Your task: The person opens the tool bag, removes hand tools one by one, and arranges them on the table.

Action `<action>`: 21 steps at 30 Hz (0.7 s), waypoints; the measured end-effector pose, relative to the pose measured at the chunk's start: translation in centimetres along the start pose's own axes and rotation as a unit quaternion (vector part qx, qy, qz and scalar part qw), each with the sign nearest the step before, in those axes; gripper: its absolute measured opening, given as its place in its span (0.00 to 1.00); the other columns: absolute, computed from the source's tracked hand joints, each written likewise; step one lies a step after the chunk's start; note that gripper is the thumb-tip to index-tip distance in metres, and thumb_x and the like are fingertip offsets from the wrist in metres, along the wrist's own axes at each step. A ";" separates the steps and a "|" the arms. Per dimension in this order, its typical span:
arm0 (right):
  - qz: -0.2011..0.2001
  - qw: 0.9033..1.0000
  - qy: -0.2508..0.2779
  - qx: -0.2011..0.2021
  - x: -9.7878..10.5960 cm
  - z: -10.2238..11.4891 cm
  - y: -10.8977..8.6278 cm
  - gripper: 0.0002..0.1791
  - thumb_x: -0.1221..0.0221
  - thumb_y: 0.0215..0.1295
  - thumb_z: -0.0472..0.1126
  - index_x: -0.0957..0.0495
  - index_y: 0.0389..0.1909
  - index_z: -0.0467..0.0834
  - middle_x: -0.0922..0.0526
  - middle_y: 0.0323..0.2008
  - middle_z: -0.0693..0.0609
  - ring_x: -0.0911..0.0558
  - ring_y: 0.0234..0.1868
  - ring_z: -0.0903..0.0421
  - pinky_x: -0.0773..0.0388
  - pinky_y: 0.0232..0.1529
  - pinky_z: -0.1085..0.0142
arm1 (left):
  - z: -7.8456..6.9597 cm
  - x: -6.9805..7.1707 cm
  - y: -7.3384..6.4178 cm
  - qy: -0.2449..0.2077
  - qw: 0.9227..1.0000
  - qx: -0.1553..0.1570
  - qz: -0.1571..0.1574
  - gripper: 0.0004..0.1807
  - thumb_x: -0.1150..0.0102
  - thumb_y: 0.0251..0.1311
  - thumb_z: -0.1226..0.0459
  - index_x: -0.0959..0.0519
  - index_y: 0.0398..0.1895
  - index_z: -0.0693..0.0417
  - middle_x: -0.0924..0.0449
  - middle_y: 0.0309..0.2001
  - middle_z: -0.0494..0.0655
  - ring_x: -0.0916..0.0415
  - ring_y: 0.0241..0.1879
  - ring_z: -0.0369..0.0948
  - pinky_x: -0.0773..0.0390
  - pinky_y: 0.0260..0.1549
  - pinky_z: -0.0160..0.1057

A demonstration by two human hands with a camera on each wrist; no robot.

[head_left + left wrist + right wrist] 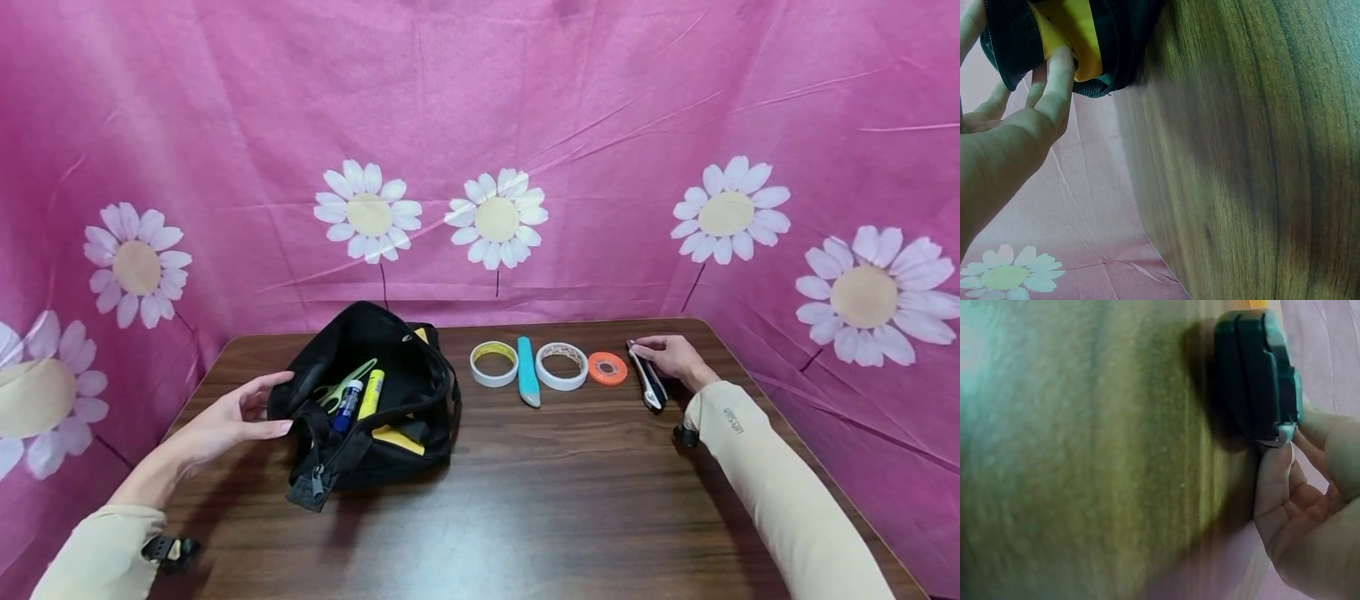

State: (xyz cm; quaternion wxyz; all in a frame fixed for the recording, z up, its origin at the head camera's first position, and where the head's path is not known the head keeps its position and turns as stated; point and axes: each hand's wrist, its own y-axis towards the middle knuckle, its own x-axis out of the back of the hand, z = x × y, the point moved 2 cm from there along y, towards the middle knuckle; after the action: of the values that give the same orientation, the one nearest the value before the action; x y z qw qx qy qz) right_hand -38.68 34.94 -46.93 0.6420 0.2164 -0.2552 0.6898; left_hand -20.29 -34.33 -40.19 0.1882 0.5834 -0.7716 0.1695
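Note:
My left hand [225, 423] grips the left edge of a black zippered bag [405, 467], thumb in front and fingers behind. In the left wrist view, its fingers [1060, 81] press on yellow material at the bag's edge. The bag gapes open, showing green-handled scissors [345, 385], a blue glue stick with a white cap [347, 406] and a yellow tube [371, 395]. On the right, my right hand [675, 358] pinches the far end of a black and silver stapler [649, 383]. The right wrist view shows the stapler close over the table, thumb and fingers at its side.
Between bag and stapler lie a white tape roll with yellow core [493, 379], a long teal tool [528, 375], another white tape roll [561, 382] and an orange tape roll [607, 368]. Pink flowered cloth [600, 275] hangs behind the brown wooden table [540, 500].

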 end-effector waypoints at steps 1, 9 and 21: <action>0.002 1.000 -0.001 0.003 0.0 0.1 -0.1 0.27 0.39 0.74 0.45 0.26 0.62 0.27 0.15 0.39 0.45 0.23 0.29 0.63 0.23 0.29 0.68 | 0.0 0.0 0.0 0.001 1.000 0.000 0.000 0.42 0.33 0.64 0.65 0.44 0.78 0.59 0.25 0.56 0.65 0.24 0.51 0.36 0.26 0.46 0.33; 0.022 0.999 0.019 -0.016 0.4 0.3 -0.5 0.29 0.40 0.75 0.44 0.29 0.64 0.26 0.17 0.43 0.41 0.21 0.32 0.62 0.17 0.33 0.65 | -0.1 0.1 -0.3 0.006 1.000 -0.002 -0.001 0.43 0.33 0.64 0.65 0.44 0.78 0.59 0.25 0.56 0.65 0.24 0.51 0.36 0.26 0.46 0.33; 0.016 0.993 -0.055 0.104 1.0 9.7 -1.2 0.23 0.38 0.73 0.44 0.23 0.61 0.33 0.16 0.40 0.36 0.19 0.29 0.51 0.20 0.28 0.62 | -0.2 0.1 -0.3 -0.001 1.000 0.001 -0.002 0.43 0.32 0.64 0.65 0.44 0.78 0.57 0.27 0.58 0.64 0.23 0.51 0.38 0.25 0.46 0.33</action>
State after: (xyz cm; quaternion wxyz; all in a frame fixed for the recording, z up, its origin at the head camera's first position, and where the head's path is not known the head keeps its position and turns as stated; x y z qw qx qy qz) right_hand -37.89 29.67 -38.69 0.5894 0.3160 -0.2204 0.7100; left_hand -20.02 -34.41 -39.90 0.1873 0.5855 -0.7705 0.1689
